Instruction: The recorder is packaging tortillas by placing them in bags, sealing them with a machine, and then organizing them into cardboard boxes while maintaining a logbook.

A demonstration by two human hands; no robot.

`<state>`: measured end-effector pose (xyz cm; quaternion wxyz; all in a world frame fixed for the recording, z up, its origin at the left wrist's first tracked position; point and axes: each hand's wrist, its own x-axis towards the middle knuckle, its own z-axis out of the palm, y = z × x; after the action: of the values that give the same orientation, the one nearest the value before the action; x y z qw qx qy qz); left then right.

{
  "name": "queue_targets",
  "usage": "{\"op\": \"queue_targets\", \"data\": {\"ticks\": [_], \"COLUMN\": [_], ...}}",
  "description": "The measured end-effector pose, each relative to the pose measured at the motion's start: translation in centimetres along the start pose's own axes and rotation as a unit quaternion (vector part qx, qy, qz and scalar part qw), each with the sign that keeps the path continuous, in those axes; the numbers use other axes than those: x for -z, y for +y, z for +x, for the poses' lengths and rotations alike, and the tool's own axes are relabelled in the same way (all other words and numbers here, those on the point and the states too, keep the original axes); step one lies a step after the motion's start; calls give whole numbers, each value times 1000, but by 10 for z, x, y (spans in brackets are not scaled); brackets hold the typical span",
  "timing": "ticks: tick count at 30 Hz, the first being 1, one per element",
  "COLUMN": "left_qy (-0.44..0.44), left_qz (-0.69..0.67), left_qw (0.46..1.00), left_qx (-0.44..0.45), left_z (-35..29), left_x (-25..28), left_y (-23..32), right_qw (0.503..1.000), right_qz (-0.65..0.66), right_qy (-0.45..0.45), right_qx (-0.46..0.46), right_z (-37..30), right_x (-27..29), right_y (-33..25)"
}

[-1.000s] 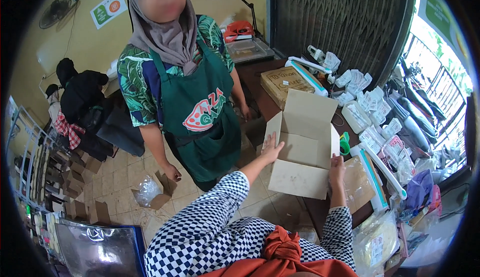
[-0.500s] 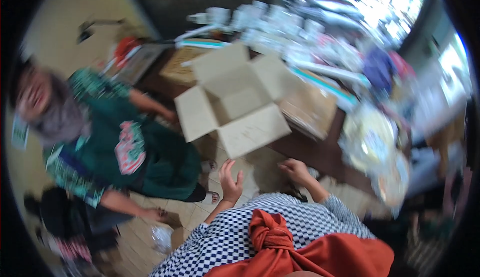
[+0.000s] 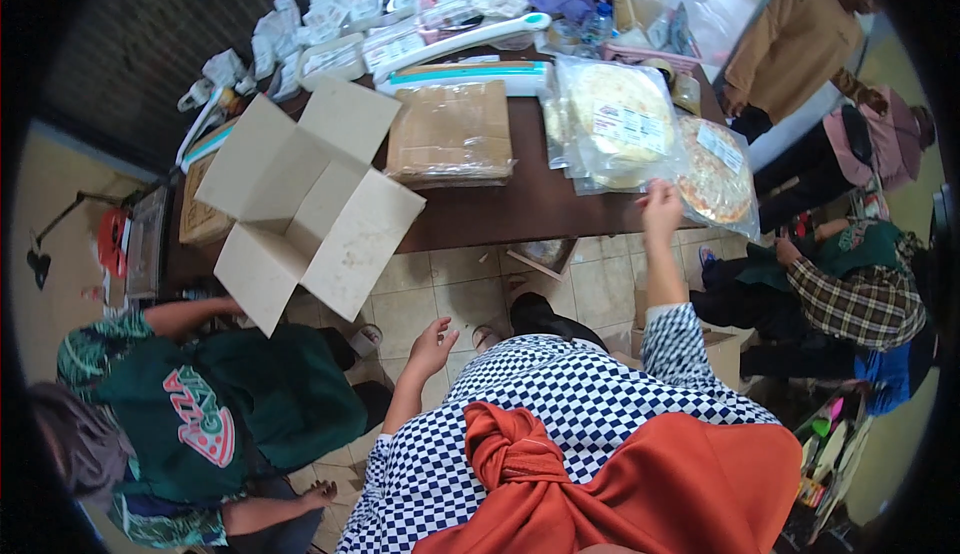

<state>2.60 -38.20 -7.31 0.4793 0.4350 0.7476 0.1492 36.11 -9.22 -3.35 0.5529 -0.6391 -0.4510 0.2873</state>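
My right hand (image 3: pixel 661 216) reaches to the table's near edge, its fingertips at the lower edge of a stack of clear-bagged pale round pizzas (image 3: pixel 610 104). Whether the fingers touch the plastic I cannot tell. Just right of that hand lies another bagged pizza (image 3: pixel 712 194), browner on top, sticking out past the table edge. My left hand (image 3: pixel 430 347) hovers low over the floor in front of me, fingers apart and holding nothing. An open cardboard box (image 3: pixel 362 239) with its flaps spread stands at the table's left part, beyond my left hand.
Flat brown cardboard packs (image 3: pixel 450 129) lie on the dark table (image 3: pixel 470 216), before white-and-teal sealers (image 3: pixel 480 76) and small white packets (image 3: pixel 345 2). A co-worker in a green apron (image 3: pixel 270 384) stands at left; other people are at right. A carton (image 3: pixel 720 359) sits on the floor.
The view has swung right, so the box now appears farther left. My right hand has moved out to the bagged pizzas. My left hand stays low, free of any object.
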Motion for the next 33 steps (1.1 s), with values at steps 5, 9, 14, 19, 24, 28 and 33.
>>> {"op": "queue_targets", "data": {"ticks": [5,9,14,19,24,28,33], "left_qy": [6,-5,16,34,-15,-58,-94], "left_qz": [-77,-94,-140,-207,-312,-334,-433], "left_qw": [997,995,988,972,946,929,877], "left_qx": [-7,-35,-62,-102,-88,-148,-185], "left_z": [13,30,48,58,51,39,49], "left_x": [-3,4,18,21,40,79,123], "left_y": [34,75,133,168,194,226,247], "right_qw": [958,933,937,894,931,959,907], "right_qz": [69,106,84,14,46,72,85], "right_qy": [-30,-125,-176,-220,-208,-261,-405], "right_qx": [-278,-321,-291,-390,-296,-88,80], "right_z": [96,126,139,154,159,178,134], "right_x": [34,35,37,44,33,7,-94], "right_y": [3,21,21,-5,-27,-145,-296]}}
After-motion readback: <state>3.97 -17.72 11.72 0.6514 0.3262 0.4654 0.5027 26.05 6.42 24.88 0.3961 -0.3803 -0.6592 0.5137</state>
